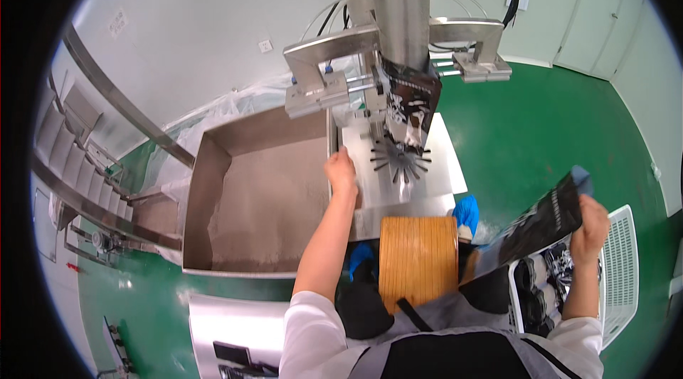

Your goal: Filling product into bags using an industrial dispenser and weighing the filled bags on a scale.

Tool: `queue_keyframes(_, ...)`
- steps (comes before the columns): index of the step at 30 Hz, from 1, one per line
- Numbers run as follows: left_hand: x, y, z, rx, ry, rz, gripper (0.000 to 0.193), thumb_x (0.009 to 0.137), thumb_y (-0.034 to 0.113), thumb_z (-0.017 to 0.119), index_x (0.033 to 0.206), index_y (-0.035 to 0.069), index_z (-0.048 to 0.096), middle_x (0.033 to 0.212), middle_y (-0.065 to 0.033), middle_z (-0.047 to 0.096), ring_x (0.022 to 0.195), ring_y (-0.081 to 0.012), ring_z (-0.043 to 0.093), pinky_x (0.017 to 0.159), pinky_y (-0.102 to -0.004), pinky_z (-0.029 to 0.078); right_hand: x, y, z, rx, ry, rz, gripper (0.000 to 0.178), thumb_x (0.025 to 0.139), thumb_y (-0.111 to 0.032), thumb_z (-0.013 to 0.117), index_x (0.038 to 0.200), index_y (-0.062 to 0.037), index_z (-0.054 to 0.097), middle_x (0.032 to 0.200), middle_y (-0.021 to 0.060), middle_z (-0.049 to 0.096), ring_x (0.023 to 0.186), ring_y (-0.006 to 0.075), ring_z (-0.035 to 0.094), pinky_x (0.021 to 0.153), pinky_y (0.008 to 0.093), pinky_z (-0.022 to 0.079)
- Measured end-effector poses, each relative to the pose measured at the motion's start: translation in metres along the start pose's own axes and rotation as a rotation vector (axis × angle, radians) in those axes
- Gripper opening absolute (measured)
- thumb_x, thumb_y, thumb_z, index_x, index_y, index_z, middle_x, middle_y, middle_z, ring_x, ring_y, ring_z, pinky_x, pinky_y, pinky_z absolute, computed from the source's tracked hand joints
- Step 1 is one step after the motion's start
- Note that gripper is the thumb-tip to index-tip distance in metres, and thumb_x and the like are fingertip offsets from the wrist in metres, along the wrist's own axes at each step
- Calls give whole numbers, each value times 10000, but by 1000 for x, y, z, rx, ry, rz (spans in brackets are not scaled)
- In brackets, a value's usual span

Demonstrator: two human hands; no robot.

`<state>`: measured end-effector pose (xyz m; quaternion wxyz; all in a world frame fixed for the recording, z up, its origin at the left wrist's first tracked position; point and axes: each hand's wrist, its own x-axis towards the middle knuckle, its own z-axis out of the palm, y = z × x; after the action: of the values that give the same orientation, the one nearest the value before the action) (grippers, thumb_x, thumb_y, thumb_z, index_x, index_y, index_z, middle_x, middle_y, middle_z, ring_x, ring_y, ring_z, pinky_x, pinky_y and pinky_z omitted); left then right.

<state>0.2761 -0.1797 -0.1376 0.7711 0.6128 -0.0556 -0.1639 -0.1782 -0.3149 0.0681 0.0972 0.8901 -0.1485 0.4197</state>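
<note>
My right hand (pixel 590 231) is out at the right, its fingers closed on the top of a dark printed plastic bag (pixel 535 225). The bag hangs flat and slants down toward my lap. My left hand (pixel 341 172) is a closed fist at the seam between a steel bin (pixel 208 201) and a steel platform (pixel 442 165); what it grips, if anything, is hidden. Ahead of it, another dark printed bag (pixel 413 98) sits at the mouth of a vertical steel filling tube (pixel 401 16), between two side clamps. A star-shaped ring of dark prongs (pixel 401 160) lies below that bag.
Brown powder (pixel 277 201) covers the bin's floor. A yellow wooden-topped stool or block (pixel 418 258) stands between my legs. At my right a white plastic basket (pixel 620 272) holds several dark bags. A steel surface (pixel 238 318) lies at the lower left, and a curved steel rail (pixel 124 94) rises beyond the bin.
</note>
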Motion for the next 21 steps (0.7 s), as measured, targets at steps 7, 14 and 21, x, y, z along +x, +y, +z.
queue_keyframes(7, 106, -7, 32, -296, -57, 117, 733, 941, 526, 401, 1366, -60, 284, 1399, -202, 357, 1352, -281, 286, 1094, -423, 246, 99, 3, 85, 453, -412, 399, 198, 880, -183, 580, 1028, -51, 577, 544, 113, 495, 468, 258, 475, 487, 361, 371)
queue_keyframes(14, 14, -25, 37, 89, -95, 375, 548, 743, -69, 540, 1271, 0, 409, 1271, -149, 461, 1224, -244, 433, 1041, -380, 336, 107, -18, 201, 258, -814, 88, 443, 756, -349, 698, 1061, -54, 571, 811, 176, 656, 843, 360, 625, 707, 464, 479)
queue_keyframes(21, -44, -22, 84, 303, -476, 450, 966, 628, 5, 688, 1415, -38, 130, 1328, -203, 384, 1221, -289, 414, 1033, -355, 333, 155, -74, 256, 366, -550, 263, 438, 778, -412, 656, 763, 25, 646, 784, 199, 652, 780, 370, 640, 700, 450, 500)
